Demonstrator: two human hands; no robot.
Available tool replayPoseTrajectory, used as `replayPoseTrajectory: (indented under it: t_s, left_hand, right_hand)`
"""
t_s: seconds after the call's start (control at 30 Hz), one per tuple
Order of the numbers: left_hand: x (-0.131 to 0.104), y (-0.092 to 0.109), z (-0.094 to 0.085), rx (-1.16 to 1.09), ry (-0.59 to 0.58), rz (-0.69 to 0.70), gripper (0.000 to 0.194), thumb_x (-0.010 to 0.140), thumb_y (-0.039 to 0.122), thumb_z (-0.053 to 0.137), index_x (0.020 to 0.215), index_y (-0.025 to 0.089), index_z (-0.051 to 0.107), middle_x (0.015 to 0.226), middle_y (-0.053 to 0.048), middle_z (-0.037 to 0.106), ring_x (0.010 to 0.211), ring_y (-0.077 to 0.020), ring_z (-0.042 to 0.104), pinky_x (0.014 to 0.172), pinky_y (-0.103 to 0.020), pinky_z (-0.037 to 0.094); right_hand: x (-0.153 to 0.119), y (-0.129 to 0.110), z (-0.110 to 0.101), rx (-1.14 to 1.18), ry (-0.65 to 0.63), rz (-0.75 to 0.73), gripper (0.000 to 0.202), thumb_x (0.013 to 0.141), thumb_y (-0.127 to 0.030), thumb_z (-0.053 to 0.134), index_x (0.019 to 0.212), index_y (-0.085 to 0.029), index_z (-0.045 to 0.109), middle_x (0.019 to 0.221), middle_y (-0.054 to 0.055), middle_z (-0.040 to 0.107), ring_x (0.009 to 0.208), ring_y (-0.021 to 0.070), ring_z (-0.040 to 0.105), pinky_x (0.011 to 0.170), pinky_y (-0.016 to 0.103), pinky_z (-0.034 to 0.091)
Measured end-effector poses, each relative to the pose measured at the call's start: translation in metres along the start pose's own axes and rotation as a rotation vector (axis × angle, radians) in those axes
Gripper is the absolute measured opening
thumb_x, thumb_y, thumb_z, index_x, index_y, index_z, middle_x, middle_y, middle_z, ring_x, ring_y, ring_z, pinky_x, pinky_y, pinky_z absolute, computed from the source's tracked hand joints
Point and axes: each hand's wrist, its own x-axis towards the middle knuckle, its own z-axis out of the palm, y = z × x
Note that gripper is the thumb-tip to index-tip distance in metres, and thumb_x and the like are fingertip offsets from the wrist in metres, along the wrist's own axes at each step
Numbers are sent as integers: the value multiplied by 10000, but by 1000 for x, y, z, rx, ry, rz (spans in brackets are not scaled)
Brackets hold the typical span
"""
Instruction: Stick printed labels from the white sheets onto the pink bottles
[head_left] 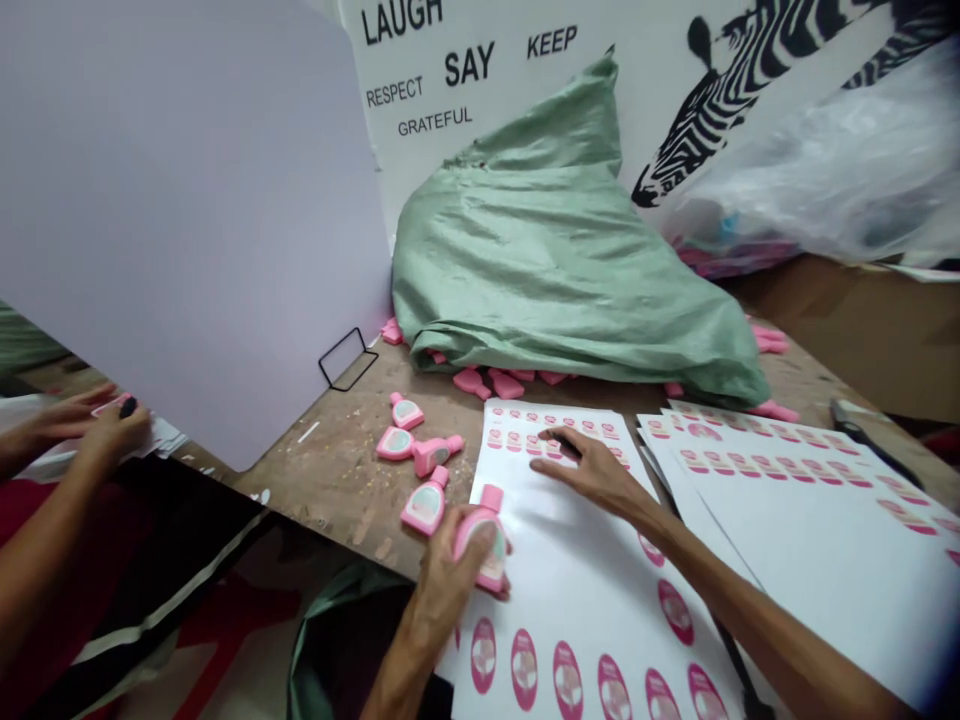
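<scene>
My left hand is closed around a pink toy bottle with a pale label on its front, over the near left part of a white sticker sheet. Over the upper part of that sheet, beside its rows of small pink stickers, hovers my right hand, thumb and forefinger apart. A small dark patch shows between its fingers; I cannot tell what it is. Larger oval pink stickers line the sheet's near end. Left of the sheet lie several labelled pink toy bottles.
A green sack stands at the back with pink pieces under its edge. More sticker sheets and black-handled scissors lie to the right. A pale panel with a wire stand separates a co-worker's hands at left.
</scene>
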Motion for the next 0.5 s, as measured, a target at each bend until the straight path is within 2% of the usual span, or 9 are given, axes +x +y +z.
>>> replayPoseTrajectory:
  t_s: [0.07,0.1,0.2,0.3,0.37,0.4,0.43,0.5]
  left_hand:
    - [11,-7,-15,330,247,142,276,850,448,492,853,180,557,749,-45,606,632,-180,575,634,-328,482]
    - [17,-10,-21,482,330,201,254,860,426,482,836,188,566,761,-51,609,701,-206,583,678,-343,469]
    - [34,-16,-31,779,421,325,207,875,349,465,869,193,601,895,-87,621,889,-265,576,789,-398,439]
    - [44,-10,-33,908,527,418,234,860,330,494,992,188,624,1027,-121,590,994,-289,546,836,-427,435]
    - [47,-3,-31,896,605,480,273,856,343,508,1050,188,623,1091,-134,564,1051,-290,525,880,-432,427]
    - [48,0,-28,846,605,503,276,860,347,505,1054,188,622,1109,-133,560,1069,-280,521,903,-422,421]
    - [50,3,-23,762,568,503,274,868,352,496,1049,187,619,1114,-129,567,1072,-266,527,913,-405,423]
    - [53,5,-8,510,435,401,282,876,369,483,1060,189,599,1125,-121,589,1063,-244,551,908,-370,438]
  right_hand:
    - [41,8,5,-150,76,78,611,724,-605,600,1146,-163,578,1133,127,643,1033,263,603,869,376,457]
    - [62,9,10,-235,115,130,658,730,-632,572,1172,-145,562,1138,149,637,1044,277,597,857,381,452]
    - [113,4,30,-386,143,250,710,707,-685,548,1075,-81,607,1056,231,648,1018,334,602,792,399,444]
    - [138,-1,39,-391,112,290,626,691,-655,582,895,-68,652,955,269,661,943,353,626,731,390,440]
    - [132,-4,37,-386,114,287,591,712,-624,572,917,-74,640,971,262,659,950,349,623,728,384,437]
    - [122,-5,34,-387,120,278,586,721,-614,564,967,-86,623,996,245,657,964,340,617,734,381,436]
    - [106,-8,30,-382,128,261,581,725,-605,563,1022,-108,599,1017,216,658,970,327,614,739,375,438]
    - [61,-15,26,-332,132,213,561,721,-589,577,1100,-177,540,1030,134,666,936,281,623,732,352,448]
